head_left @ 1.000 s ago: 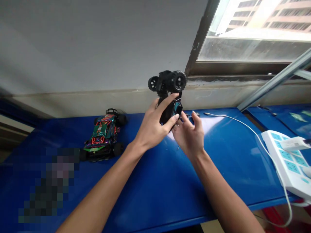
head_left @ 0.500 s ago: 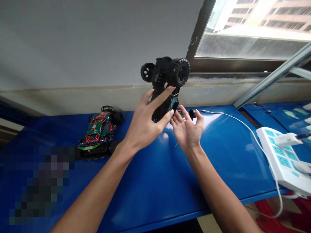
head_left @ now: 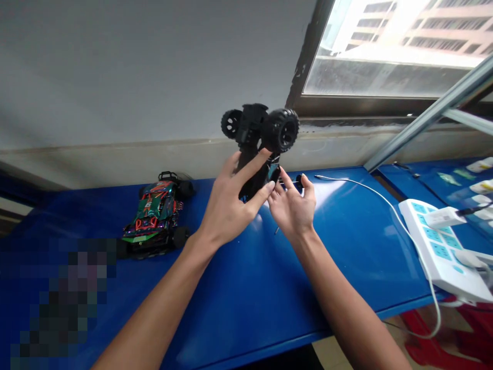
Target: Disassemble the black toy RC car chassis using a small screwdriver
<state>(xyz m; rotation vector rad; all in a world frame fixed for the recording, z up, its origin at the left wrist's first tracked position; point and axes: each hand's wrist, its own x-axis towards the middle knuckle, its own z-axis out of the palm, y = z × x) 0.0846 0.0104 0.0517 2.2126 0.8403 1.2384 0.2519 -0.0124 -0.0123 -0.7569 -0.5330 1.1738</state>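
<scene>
My left hand [head_left: 227, 205] is wrapped round a black toy car [head_left: 252, 128], holding it up on end above the table. Two chunky-treaded wheels point toward the top of the view, and a blue-and-white patch shows on the car's right side. My right hand [head_left: 295, 208] is palm up at the car's lower right, thumb apart and fingers stretched. Its fingertips reach the car's lower edge, partly hidden there; whether they bear any weight I cannot tell. Behind the right fingers lies a small dark item with a thin shaft, mostly covered.
A green, red and black toy car [head_left: 154, 213] stands on the blue table [head_left: 231, 303] to the left. Further right are a white cable [head_left: 370, 189] and a white power strip [head_left: 442, 246] with plugs. A slanting metal bar [head_left: 427, 115] stands before the window. The lower left is pixelated.
The held car sits slightly lower in the view, and both hands keep almost the same pose. The whole scene has shifted a little as the head moved.
</scene>
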